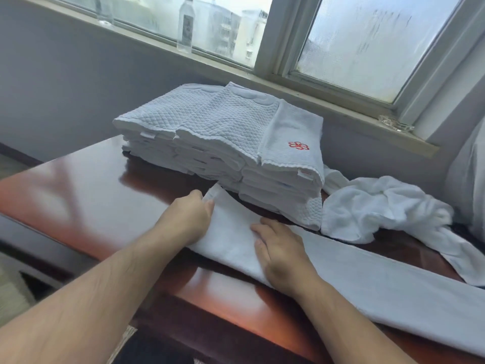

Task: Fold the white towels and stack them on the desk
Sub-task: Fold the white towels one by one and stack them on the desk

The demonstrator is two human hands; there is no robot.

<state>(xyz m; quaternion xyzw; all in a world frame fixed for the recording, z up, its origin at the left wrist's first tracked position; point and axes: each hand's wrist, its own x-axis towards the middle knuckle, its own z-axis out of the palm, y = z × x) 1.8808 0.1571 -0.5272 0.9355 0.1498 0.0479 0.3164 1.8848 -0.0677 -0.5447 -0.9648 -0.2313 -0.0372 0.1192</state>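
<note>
A long white towel (380,279), folded into a narrow strip, lies across the glossy red-brown desk (99,185) from the middle to the lower right. My left hand (187,219) pinches the strip's left end, thumb on top. My right hand (283,256) presses flat on the strip just to the right. Behind them stands a stack of folded white towels (217,143); the top right one bears a red flower emblem (298,145). A crumpled white towel (378,206) lies to the right of the stack.
The desk stands against a grey wall under a window. A clear bottle (185,24) and a glass (105,10) stand on the sill, a glass ashtray (396,123) further right. A white pillow (469,179) is at the right edge.
</note>
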